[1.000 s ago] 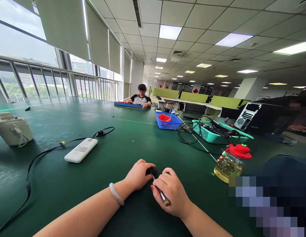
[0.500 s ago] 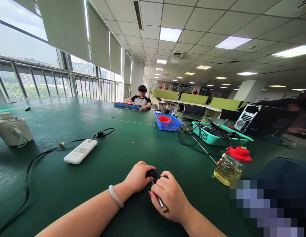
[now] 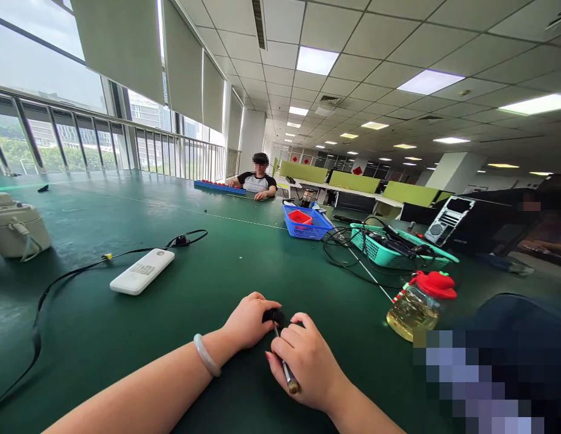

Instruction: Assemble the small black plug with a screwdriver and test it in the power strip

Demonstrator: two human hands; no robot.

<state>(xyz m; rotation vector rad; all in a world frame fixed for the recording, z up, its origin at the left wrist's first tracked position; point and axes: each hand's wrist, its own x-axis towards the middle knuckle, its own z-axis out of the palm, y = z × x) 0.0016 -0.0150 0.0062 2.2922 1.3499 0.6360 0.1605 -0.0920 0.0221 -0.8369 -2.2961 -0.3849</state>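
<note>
My left hand (image 3: 248, 322), with a pale bangle (image 3: 205, 355) on its wrist, is curled around a small black object (image 3: 274, 315) pressed on the green table (image 3: 181, 301). Close beside it, my right hand (image 3: 307, 360) pinches a thin metal tool with a brass end (image 3: 287, 375), and the tool's tip points into the black object. Most of that object is hidden by my fingers.
A white power bank (image 3: 142, 271) with a black cable (image 3: 72, 274) lies to the left, with a beige appliance (image 3: 13, 226) further left. A glass jar with a red lid (image 3: 420, 304), a teal basket of cables (image 3: 389, 247) and a blue basket (image 3: 307, 223) stand to the right. A person sits at the far end.
Both hands keep their grip and have shifted slightly to the left in view. The view has tilted a little, so the table items sit lower and further left.
</note>
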